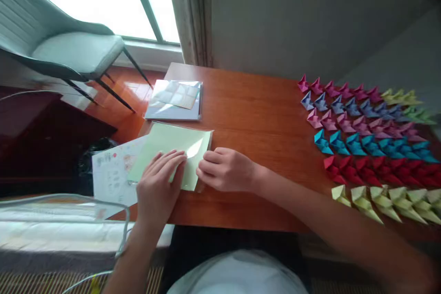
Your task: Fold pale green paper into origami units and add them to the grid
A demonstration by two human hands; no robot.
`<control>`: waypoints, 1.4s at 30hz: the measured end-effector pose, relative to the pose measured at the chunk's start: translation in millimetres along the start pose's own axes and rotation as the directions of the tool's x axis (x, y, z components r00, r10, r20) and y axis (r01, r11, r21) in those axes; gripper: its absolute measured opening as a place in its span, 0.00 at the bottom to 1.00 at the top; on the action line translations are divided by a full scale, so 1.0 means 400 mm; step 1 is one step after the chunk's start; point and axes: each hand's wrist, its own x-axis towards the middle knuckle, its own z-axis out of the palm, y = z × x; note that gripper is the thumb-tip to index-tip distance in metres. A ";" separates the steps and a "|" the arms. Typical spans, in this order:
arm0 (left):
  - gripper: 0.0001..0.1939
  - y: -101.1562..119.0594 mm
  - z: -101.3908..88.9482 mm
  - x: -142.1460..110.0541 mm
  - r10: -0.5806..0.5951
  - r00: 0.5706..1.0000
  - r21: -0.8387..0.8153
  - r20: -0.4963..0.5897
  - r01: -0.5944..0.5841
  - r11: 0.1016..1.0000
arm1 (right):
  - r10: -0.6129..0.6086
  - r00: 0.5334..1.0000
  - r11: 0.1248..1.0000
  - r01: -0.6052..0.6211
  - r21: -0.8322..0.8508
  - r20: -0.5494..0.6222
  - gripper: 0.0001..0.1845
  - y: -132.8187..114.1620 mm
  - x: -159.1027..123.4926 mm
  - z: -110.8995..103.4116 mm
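A pack of pale green square paper [168, 140] in a shiny clear wrapper lies on the near left part of the wooden table. Across its lower half rests my left hand [158, 186], palm down, fingers stretched out and lying flat. My right hand [225, 170] is closed at the pack's right edge, its fingers curled and pinching there. The fingertips of that hand are partly hidden, so whether they grip paper or only the wrapper is unclear. Under the pack's left side sticks out a white printed sheet [112, 177].
Beyond the green pack lies another wrapped paper pack [172, 112] with a patterned card on it. Rows of folded paper pieces [358, 144] in several colours stand on the table's [248, 110] right side. A chair [76, 53] stands by the window. A white cable [126, 225] loops at the lower left.
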 end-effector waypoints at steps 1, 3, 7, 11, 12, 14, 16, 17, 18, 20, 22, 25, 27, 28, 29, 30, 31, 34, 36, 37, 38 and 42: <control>0.07 0.000 0.001 0.001 -0.007 1.000 0.006 -0.007 0.007 1.000 | 0.006 1.000 1.000 -0.006 -0.013 0.003 0.09 -0.002 -0.004 -0.003; 0.07 0.001 0.003 0.002 -0.022 1.000 0.019 -0.019 0.023 1.000 | 0.045 0.999 0.999 -0.045 -0.030 0.007 0.10 -0.007 -0.015 -0.018; 0.07 0.001 0.005 0.005 -0.061 0.997 0.048 -0.043 0.063 0.997 | 0.216 0.976 0.976 -0.215 -0.023 0.004 0.06 -0.023 -0.066 -0.106; 0.09 -0.003 0.003 0.008 -0.072 0.997 0.069 -0.025 0.073 0.995 | 0.485 0.874 0.873 -0.485 0.041 0.009 0.09 -0.063 -0.152 -0.244; 0.09 -0.002 0.001 0.010 -0.069 0.997 0.066 -0.022 0.070 0.995 | 0.537 0.843 0.841 -0.537 0.062 0.012 0.11 -0.077 -0.174 -0.277; 0.11 0.009 -0.004 0.013 -0.062 0.998 0.043 -0.028 0.063 0.997 | 0.647 0.762 0.761 -0.642 0.089 -0.033 0.16 -0.110 -0.214 -0.333; 0.13 0.037 -0.013 0.019 -0.075 0.996 -0.007 -0.041 0.075 0.997 | 0.776 0.616 0.630 -0.763 0.144 -0.138 0.17 -0.142 -0.241 -0.368; 0.13 0.057 -0.018 0.024 -0.099 0.994 -0.053 -0.044 0.096 0.994 | 0.840 0.477 0.523 -0.838 0.154 -0.260 0.15 -0.156 -0.249 -0.378; 0.13 0.080 -0.022 0.029 -0.143 0.989 -0.106 -0.037 0.139 0.985 | 0.889 0.300 0.383 -0.901 0.203 -0.347 0.12 -0.166 -0.253 -0.381; 0.14 0.131 -0.027 0.039 -0.258 0.965 -0.269 0.055 0.263 0.927 | 0.933 -0.034 0.128 -0.900 0.416 -0.359 0.06 -0.175 -0.255 -0.373; 0.15 0.177 -0.021 0.048 -0.350 0.908 -0.441 0.232 0.418 0.794 | 0.964 -0.197 -0.040 -0.771 0.636 -0.179 0.07 -0.169 -0.253 -0.353; 0.19 0.221 0.005 0.056 -0.325 0.805 -0.655 0.496 0.593 0.469 | 0.964 -0.266 -0.178 -0.635 0.752 0.004 0.10 -0.151 -0.258 -0.322; 0.24 0.235 0.024 0.058 -0.295 0.755 -0.703 0.586 0.654 0.278 | 0.955 -0.292 -0.229 -0.590 0.774 0.060 0.11 -0.145 -0.266 -0.307; 0.25 0.239 0.031 0.058 -0.274 0.738 -0.705 0.617 0.673 0.223 | 0.951 -0.300 -0.247 -0.576 0.779 0.079 0.12 -0.144 -0.270 -0.301; 0.25 0.243 0.036 0.058 -0.253 0.722 -0.697 0.644 0.690 0.196 | 0.948 -0.303 -0.261 -0.569 0.780 0.096 0.12 -0.145 -0.274 -0.297; 0.23 0.245 0.039 0.059 -0.233 0.707 -0.682 0.668 0.706 0.188 | 0.947 -0.302 -0.271 -0.567 0.778 0.110 0.12 -0.147 -0.278 -0.295; 0.22 0.247 0.041 0.060 -0.213 0.690 -0.664 0.692 0.724 0.189 | 0.947 -0.298 -0.279 -0.570 0.773 0.122 0.12 -0.149 -0.282 -0.293; 0.20 0.253 0.042 0.065 -0.177 0.644 -0.614 0.744 0.764 0.198 | 0.949 -0.273 -0.294 -0.588 0.754 0.158 0.12 -0.156 -0.291 -0.289; 0.18 0.257 0.042 0.071 -0.167 0.625 -0.594 0.762 0.779 0.204 | 0.949 -0.261 -0.301 -0.587 0.752 0.177 0.12 -0.157 -0.297 -0.286; 0.18 0.260 0.043 0.075 -0.162 0.615 -0.582 0.771 0.785 0.210 | 0.948 -0.258 -0.305 -0.585 0.752 0.184 0.12 -0.157 -0.299 -0.285; 0.17 0.264 0.042 0.079 -0.153 0.605 -0.571 0.781 0.792 0.215 | 0.948 -0.255 -0.308 -0.583 0.751 0.191 0.12 -0.156 -0.302 -0.284; 0.17 0.282 0.039 0.092 -0.123 0.550 -0.525 0.826 0.830 0.186 | 0.944 -0.248 -0.325 -0.589 0.740 0.217 0.13 -0.152 -0.305 -0.286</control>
